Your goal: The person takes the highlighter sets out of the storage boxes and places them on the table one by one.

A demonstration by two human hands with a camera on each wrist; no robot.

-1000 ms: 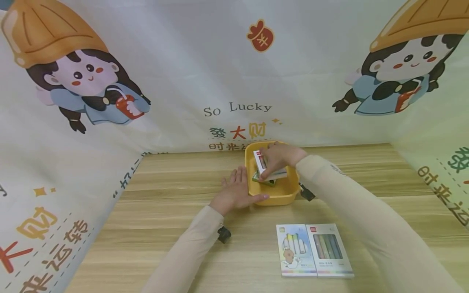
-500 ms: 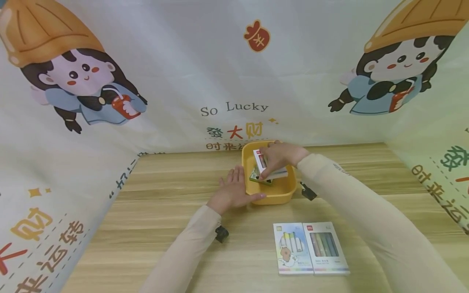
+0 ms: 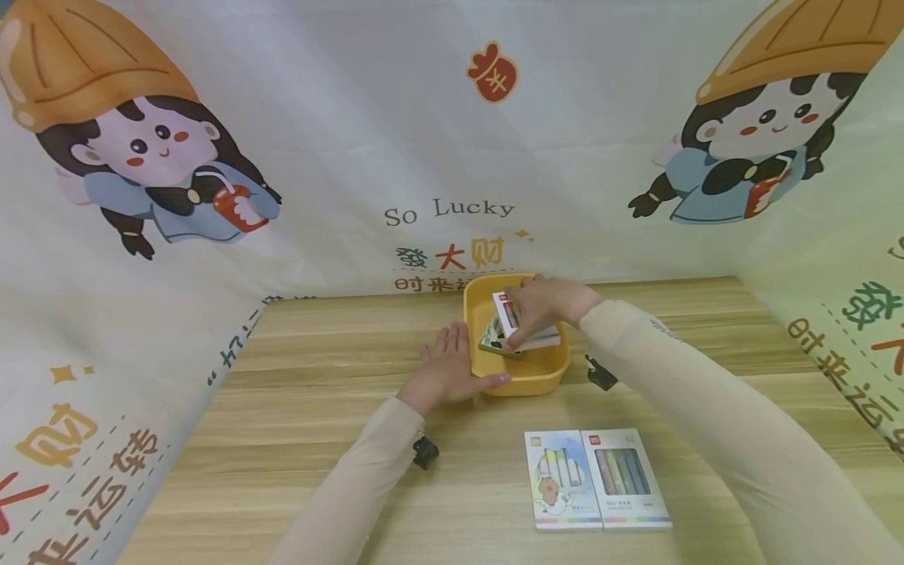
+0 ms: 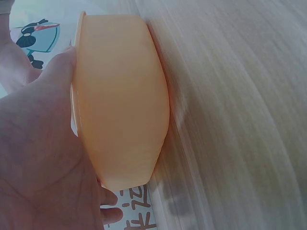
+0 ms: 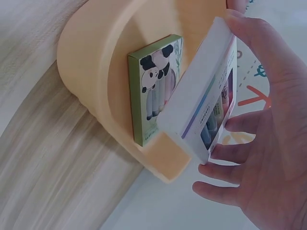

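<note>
The white pen box (image 5: pixel 192 91) is inside the mouth of the yellow plastic bin (image 3: pixel 535 385), tilted, and the right hand (image 3: pixel 545 304) pinches it: the thumb presses on one edge, the fingertips on the other side, and the fingers stand a little apart from each other. The left hand (image 3: pixel 446 372) has its fingers straight and spread along the outer wall of the bin, with the thumb at the rim.

I count four boxes in total: one held, one in the bin, two on the table. The held box has a dark window which shows coloured pens, and a rainbow stripe near one end. Beneath it, the green panda box (image 5: pixel 154 91) lies in the bin; whether the two boxes touch, I cannot tell.

On the wood-grain table (image 3: pixel 339 369), nearer to the person, the cartoon-animal pen box (image 3: pixel 563 482) and the windowed pen box (image 3: pixel 627 475) lie flat, side by side. Behind is a white cloth backdrop (image 3: pixel 339 141) printed with two cartoon figures in orange hats.
</note>
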